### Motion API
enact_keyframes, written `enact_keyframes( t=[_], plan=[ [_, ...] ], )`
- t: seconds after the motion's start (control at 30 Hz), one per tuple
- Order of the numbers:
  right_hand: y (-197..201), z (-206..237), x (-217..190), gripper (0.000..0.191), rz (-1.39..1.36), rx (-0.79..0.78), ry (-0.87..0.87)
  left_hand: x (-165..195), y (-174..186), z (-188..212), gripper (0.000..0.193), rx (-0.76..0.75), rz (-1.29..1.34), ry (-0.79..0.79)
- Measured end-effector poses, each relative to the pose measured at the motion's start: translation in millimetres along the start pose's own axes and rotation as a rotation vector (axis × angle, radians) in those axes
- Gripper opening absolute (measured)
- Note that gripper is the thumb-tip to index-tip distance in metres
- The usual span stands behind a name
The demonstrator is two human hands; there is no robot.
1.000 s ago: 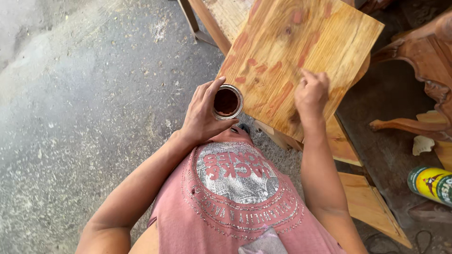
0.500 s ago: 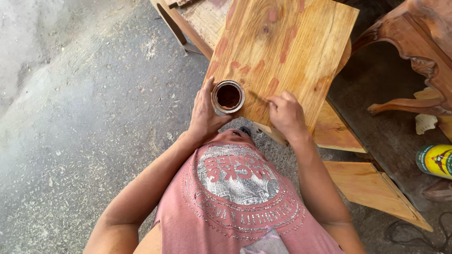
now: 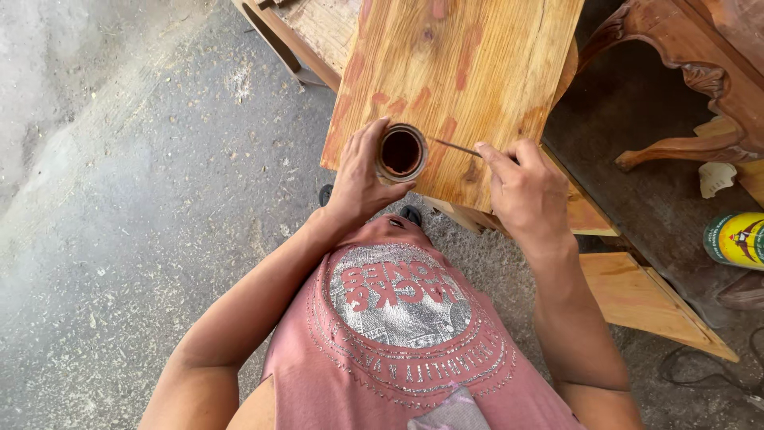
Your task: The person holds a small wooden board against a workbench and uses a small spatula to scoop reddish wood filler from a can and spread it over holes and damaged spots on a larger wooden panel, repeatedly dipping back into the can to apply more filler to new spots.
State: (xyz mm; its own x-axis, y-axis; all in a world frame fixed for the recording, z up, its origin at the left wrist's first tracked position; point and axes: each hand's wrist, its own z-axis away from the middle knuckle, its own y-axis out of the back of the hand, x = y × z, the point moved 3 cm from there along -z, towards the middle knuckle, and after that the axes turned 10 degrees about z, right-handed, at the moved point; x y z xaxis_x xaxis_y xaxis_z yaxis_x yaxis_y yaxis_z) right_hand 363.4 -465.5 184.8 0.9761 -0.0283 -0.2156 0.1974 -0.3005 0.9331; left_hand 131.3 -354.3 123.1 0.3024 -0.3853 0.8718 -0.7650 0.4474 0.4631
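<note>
Pale yellow wood streaked with reddish-brown patches fills the top of the view: a wooden board (image 3: 461, 87) lying over a rough bench (image 3: 318, 32). Compared with half a second ago, the right hand (image 3: 525, 191) has moved off the board's lower edge and nearer the small jar (image 3: 400, 153), and the thin stick (image 3: 458, 147) it pinches now points its far end at the jar's rim; a second ago that hand lay flat and higher on the board. The left hand (image 3: 362, 179) has kept its grip throughout, and the jar sits at much the same spot on the board's near left part.

The jar is round and open-topped, holding a dark red-brown liquid that comes close to the rim. The left hand's fingers are curled around its side, thumb towards the body, closed firmly on it. The right hand is nearly closed, thumb and forefinger squeezed on the stick, the other fingers folded in; whether the stick's tip actually touches the jar is hard to judge, it looks just at the edge.

At the right edge a yellow and green can (image 3: 736, 239) lies on its side on the dark floor, its contents hidden. Carved dark furniture (image 3: 700, 72) stands above it, and a loose wooden plank (image 3: 645, 299) lies beside the person's right arm.
</note>
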Motion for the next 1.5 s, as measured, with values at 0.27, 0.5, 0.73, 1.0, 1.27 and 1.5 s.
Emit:
enact_keyframes(
  t=[0.27, 0.5, 0.73, 1.0, 1.27, 1.5],
  plan=[
    [-18, -12, -44, 0.013, 0.231, 0.071, 0.14, 31, -32, -15, 0.086, -0.068, -0.197, -0.174],
    [-22, 11, -13, 0.009, -0.098, 0.063, -0.066, 22, -29, -9, 0.07, -0.051, -0.162, -0.128],
    [-10, 89, 60, 0.016, -0.21, -0.077, -0.314, -2, 3, 10, 0.106, -0.007, -0.048, 0.027],
    [-46, 100, 42, 0.032, -0.059, -0.077, -0.124, -18, 9, 10, 0.098, 0.006, -0.013, 0.105],
    [-41, 87, 51, 0.028, 0.05, -0.022, -0.069, -17, 7, 11, 0.098, 0.028, -0.051, 0.074],
    [-52, 90, 37, 0.032, -0.096, -0.068, -0.058, -13, 10, 8, 0.096, 0.015, -0.062, 0.063]
  ],
)
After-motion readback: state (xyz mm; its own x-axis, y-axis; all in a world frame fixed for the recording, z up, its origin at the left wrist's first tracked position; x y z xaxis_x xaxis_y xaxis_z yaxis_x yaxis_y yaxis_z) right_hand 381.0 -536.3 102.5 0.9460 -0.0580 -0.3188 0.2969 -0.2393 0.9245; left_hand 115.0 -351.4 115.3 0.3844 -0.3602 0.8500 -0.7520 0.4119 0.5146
